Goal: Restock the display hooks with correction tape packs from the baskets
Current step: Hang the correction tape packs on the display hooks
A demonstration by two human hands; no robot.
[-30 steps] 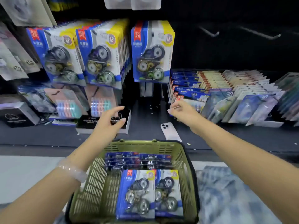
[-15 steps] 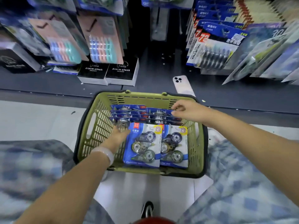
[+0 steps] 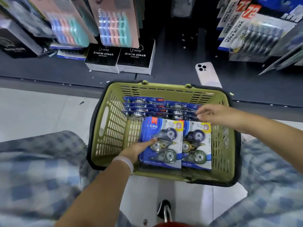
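My left hand (image 3: 139, 149) grips the front-left correction tape pack (image 3: 161, 141) in the green basket (image 3: 113, 126) mid-frame; my right hand (image 3: 211, 114) pinches the upright packs (image 3: 180, 107) behind.

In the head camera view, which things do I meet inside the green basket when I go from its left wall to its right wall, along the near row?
Basket left wall → left hand → left correction tape pack → right correction tape pack → basket right wall.

packs (image 3: 161, 141) in basket (image 3: 111, 128) on floor; phone (image 3: 207, 73) on shelf behind.
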